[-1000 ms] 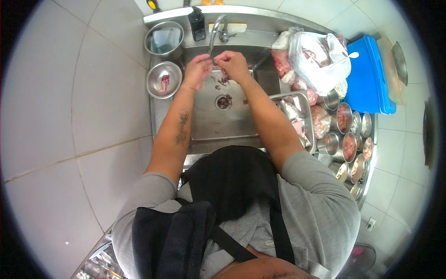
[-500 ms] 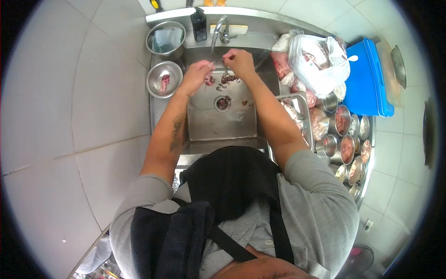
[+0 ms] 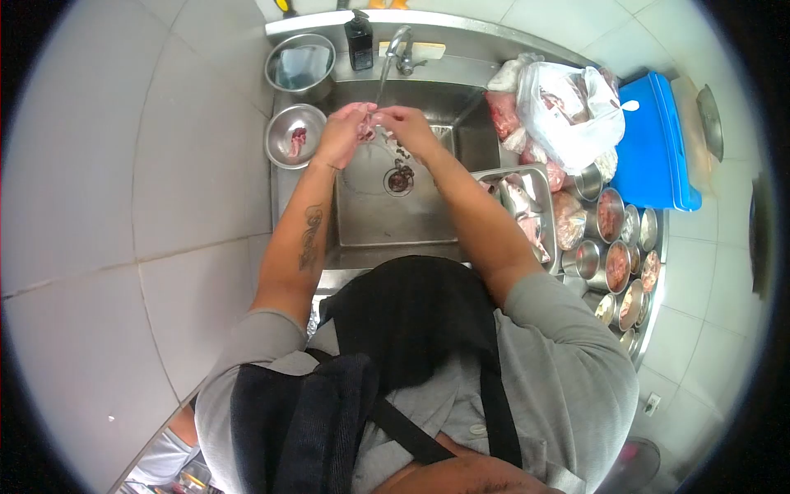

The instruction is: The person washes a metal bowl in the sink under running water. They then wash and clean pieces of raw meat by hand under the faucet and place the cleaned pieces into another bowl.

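Over the steel sink [image 3: 387,222], my left hand [image 3: 343,136] is closed around a small piece of reddish meat [image 3: 367,130] under the faucet [image 3: 393,45]. Close beside it, my right hand [image 3: 405,130] has its fingers pinched at the meat's edge; whether they grip a bit of it is too small to tell. Water runs down by my fingertips. Dark scraps [image 3: 400,178] lie at the drain and near it. A steel bowl [image 3: 278,150] left of the sink holds a piece of red and pink meat [image 3: 298,142].
A larger steel bowl [image 3: 319,51] and a black bottle [image 3: 360,43] stand behind. At the right are a tray of fish [image 3: 527,206], a white plastic bag [image 3: 568,123], several metal containers [image 3: 609,216] and a blue box [image 3: 654,144]. Another person's arm [image 3: 184,426] shows at lower left.
My hands were apart half a second ago and have come together at the meat. Dark scraps below them have shifted toward the drain. Another person's arm has come into view at lower left.
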`<state>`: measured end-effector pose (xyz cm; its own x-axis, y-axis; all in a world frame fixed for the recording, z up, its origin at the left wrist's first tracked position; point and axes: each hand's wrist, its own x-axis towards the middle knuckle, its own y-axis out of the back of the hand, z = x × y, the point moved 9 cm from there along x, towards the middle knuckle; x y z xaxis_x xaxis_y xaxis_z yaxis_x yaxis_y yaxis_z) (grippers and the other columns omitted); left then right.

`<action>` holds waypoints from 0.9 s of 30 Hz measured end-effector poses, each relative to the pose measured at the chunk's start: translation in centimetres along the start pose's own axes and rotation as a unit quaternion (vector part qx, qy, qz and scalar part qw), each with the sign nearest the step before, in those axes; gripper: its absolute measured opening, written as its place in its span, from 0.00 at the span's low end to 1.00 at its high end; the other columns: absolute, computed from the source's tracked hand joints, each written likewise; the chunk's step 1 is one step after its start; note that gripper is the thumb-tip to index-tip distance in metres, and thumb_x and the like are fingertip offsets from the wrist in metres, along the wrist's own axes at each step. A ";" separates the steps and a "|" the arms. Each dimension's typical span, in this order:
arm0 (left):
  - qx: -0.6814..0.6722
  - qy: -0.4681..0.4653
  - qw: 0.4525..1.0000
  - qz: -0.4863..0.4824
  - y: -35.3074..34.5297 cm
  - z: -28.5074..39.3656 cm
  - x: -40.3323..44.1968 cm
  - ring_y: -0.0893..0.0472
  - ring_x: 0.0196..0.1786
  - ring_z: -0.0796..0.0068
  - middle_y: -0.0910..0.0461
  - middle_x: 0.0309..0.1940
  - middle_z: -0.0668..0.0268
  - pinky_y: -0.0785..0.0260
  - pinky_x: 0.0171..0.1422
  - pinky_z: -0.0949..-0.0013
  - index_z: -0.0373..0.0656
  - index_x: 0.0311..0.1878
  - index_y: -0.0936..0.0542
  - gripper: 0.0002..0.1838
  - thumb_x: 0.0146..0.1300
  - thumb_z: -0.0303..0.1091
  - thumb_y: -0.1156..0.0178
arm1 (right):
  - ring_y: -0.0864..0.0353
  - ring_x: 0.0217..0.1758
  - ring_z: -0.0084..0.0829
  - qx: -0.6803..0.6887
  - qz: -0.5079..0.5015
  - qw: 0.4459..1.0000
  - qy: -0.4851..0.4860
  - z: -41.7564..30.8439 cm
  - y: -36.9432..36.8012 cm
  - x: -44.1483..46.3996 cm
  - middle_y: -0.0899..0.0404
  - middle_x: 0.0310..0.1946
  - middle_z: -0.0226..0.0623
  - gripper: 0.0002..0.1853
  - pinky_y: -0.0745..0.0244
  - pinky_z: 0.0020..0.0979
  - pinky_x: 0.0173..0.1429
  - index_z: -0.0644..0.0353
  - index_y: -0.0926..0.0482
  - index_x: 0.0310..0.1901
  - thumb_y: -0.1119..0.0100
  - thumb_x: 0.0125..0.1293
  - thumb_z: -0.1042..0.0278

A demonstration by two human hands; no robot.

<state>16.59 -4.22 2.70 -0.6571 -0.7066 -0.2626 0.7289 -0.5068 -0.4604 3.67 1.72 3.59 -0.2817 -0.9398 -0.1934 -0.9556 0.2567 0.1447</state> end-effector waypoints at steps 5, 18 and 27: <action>0.054 -0.025 0.998 0.006 -1.7 0.9 -0.3 0.25 0.31 0.80 0.21 0.31 0.70 0.31 0.36 0.74 0.34 0.55 0.19 0.16 0.77 0.36 0.47 | 0.15 0.38 0.28 -0.022 -0.006 1.000 0.022 0.1 0.0 0.6 0.12 0.38 0.42 0.13 0.23 0.31 0.49 0.56 0.12 0.47 0.33 0.64 0.62; 0.012 0.023 1.000 0.004 -0.5 -0.7 -0.3 0.27 0.32 0.85 0.22 0.32 0.74 0.36 0.36 0.79 0.39 0.48 0.17 0.15 0.79 0.39 0.49 | 0.14 0.41 0.42 -0.194 0.262 0.940 0.097 -4.4 7.9 -0.5 0.13 0.38 0.42 0.09 0.22 0.38 0.50 0.56 0.12 0.38 0.37 0.66 0.61; 0.042 0.055 0.996 -0.063 -2.3 -0.5 -1.4 0.30 0.31 0.86 0.24 0.31 0.76 0.39 0.34 0.79 0.40 0.48 0.17 0.07 0.73 0.32 0.39 | 0.14 0.37 0.29 0.125 0.124 0.982 0.069 -1.2 7.6 2.4 0.14 0.32 0.36 0.09 0.19 0.28 0.43 0.66 0.15 0.41 0.41 0.72 0.69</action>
<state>15.75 -1.84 3.69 -0.7586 -0.5779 -0.3010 0.6493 -0.6312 -0.4243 -4.21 1.20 5.36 -0.5111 -0.8583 -0.0463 -0.8550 0.5132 -0.0750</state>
